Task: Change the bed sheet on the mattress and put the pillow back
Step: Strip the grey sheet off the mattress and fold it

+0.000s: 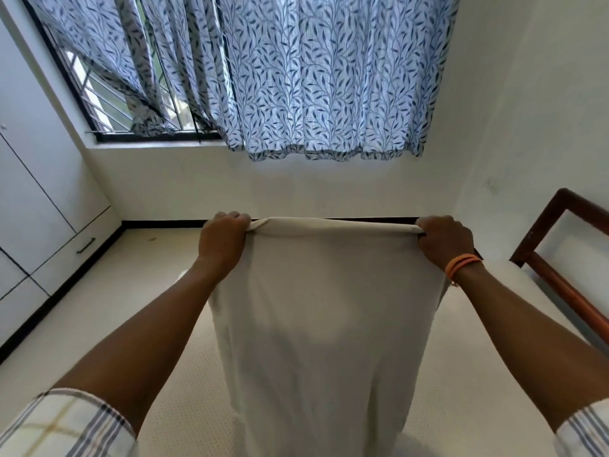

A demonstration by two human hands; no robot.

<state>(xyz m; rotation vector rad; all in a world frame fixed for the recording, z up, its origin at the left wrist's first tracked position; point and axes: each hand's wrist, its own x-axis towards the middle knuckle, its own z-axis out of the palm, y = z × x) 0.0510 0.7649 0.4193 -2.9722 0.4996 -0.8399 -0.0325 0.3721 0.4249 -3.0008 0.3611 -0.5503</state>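
A white bed sheet (323, 324) hangs down in front of me, stretched flat between both hands. My left hand (224, 240) grips its top left corner and my right hand (443, 240) grips its top right corner, both held out at arm's length. Under the sheet lies the bare cream mattress (158, 285) with a fine dotted surface, reaching to the far wall. The hanging sheet hides the middle of the mattress. No pillow is in view.
A dark wooden bed frame (543, 255) stands at the right edge. White cupboards (36, 206) line the left wall. Blue leaf-patterned curtains (313, 77) hang over a barred window (108, 103) on the far wall.
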